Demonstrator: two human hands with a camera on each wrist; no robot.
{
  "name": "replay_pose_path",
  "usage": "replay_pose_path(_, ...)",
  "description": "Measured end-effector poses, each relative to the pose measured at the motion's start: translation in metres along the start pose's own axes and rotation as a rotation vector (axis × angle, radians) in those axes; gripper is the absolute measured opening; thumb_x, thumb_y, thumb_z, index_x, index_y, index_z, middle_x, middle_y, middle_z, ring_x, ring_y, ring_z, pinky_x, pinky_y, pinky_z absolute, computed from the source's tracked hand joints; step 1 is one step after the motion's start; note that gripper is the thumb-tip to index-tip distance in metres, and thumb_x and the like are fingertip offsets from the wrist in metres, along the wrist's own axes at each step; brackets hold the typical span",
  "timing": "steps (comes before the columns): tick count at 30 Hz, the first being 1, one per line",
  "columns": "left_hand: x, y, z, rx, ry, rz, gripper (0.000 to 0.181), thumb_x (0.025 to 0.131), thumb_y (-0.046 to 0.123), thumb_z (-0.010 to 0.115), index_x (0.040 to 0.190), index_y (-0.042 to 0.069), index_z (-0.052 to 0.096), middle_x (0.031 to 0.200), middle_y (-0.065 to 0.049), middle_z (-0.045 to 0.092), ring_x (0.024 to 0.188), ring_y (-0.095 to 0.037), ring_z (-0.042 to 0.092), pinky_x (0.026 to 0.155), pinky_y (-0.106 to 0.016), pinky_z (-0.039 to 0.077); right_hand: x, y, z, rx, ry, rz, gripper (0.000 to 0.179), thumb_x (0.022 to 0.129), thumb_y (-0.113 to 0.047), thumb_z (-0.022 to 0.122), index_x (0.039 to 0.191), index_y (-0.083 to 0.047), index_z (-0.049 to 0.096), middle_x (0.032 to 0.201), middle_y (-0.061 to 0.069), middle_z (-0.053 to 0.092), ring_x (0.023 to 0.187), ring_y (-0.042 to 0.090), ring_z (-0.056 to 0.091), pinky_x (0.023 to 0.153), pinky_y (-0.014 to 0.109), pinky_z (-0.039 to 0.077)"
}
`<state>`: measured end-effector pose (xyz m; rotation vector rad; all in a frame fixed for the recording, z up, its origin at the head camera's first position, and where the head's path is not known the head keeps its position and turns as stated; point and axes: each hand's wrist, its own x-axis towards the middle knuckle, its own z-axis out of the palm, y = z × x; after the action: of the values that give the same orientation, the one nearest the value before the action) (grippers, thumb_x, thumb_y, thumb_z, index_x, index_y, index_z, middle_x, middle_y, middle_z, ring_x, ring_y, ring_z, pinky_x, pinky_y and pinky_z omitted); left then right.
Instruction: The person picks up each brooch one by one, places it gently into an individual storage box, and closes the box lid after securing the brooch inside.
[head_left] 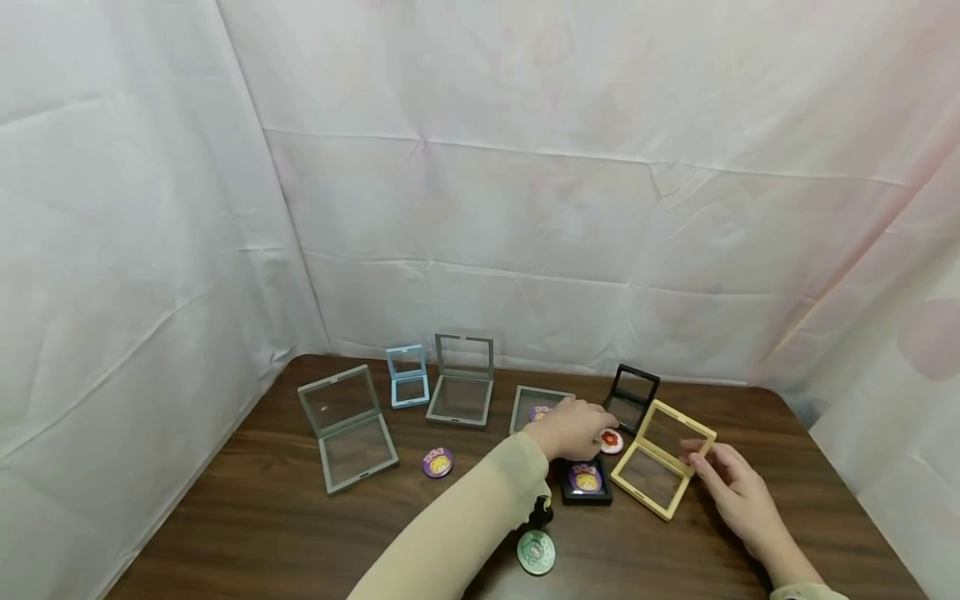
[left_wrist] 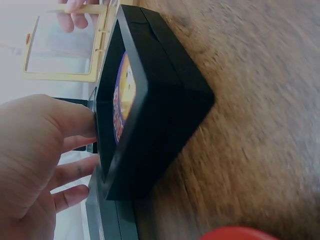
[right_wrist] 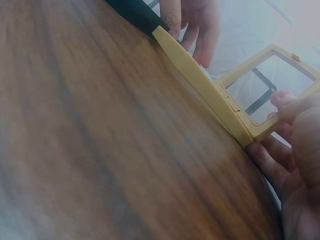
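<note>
My right hand (head_left: 738, 500) pinches the raised lid of a yellow display frame (head_left: 650, 475), its thumb over the lid's edge and fingers behind. In the right wrist view, the frame's lower half rests on the table while the lid stands up beside the right hand (right_wrist: 305, 145). My left hand (head_left: 573, 429) reaches over a closed black case (head_left: 587, 498) that holds a purple badge (head_left: 585, 477). Its fingertips are at a white badge with a red flower (head_left: 611, 441). In the left wrist view, the left hand (left_wrist: 45, 150) extends its fingers behind the black case (left_wrist: 160, 110).
An open black frame (head_left: 632, 398) stands behind the flower badge. A grey frame (head_left: 525, 400) lies partly under my left hand. Further left are open grey frames (head_left: 461, 398) (head_left: 358, 452), a light blue frame (head_left: 409, 390) and a purple badge (head_left: 437, 462). A green badge (head_left: 536, 552) lies near me.
</note>
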<state>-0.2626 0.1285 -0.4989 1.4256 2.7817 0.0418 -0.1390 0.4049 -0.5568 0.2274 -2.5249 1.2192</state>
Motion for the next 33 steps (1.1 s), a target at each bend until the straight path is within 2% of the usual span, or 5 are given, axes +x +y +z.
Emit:
replay_pose_path(8,0.006,0.01,-0.001,0.007,-0.02,-0.02,0.047,0.105,0.038,0.074,0.151,0.03,0.067,0.147,0.014,0.067,0.131,-0.008,0.064,0.114,-0.038,0.045,-0.004,0.001,-0.005,-0.01,0.01,0.008,0.03,0.116,-0.016,0.057,0.14,-0.003,0.068,0.128,0.013,0.064,0.107,-0.006,0.063,0.083,0.012,0.052)
replay_pose_path(19,0.009,0.008,0.0,0.041,-0.019,-0.051,0.047,0.102,0.042,0.078,0.148,0.036,0.069,0.145,0.018,0.066,0.129,-0.009,0.062,0.109,-0.034,0.044,-0.001,0.002,-0.004,-0.007,0.012,-0.005,0.029,0.115,-0.014,0.058,0.14,-0.003,0.068,0.126,0.012,0.067,0.107,-0.006,0.064,0.084,0.01,0.05)
replay_pose_path(26,0.01,0.007,0.002,0.06,-0.032,-0.078,0.049,0.1,0.047,0.079,0.147,0.038,0.07,0.142,0.018,0.067,0.127,-0.01,0.063,0.109,-0.037,0.045,0.003,0.0,0.0,-0.004,0.006,-0.004,0.029,0.115,-0.015,0.058,0.14,-0.003,0.068,0.125,0.012,0.067,0.107,-0.006,0.064,0.084,0.01,0.05)
replay_pose_path(33,0.006,0.009,-0.002,0.094,-0.054,-0.101,0.037,0.097,0.048,0.081,0.134,0.04,0.077,0.13,0.019,0.069,0.116,-0.008,0.061,0.104,-0.037,0.042,0.003,0.004,0.004,0.016,-0.002,0.008,0.03,0.115,-0.014,0.057,0.141,-0.002,0.067,0.129,0.013,0.067,0.109,-0.009,0.065,0.085,0.01,0.052)
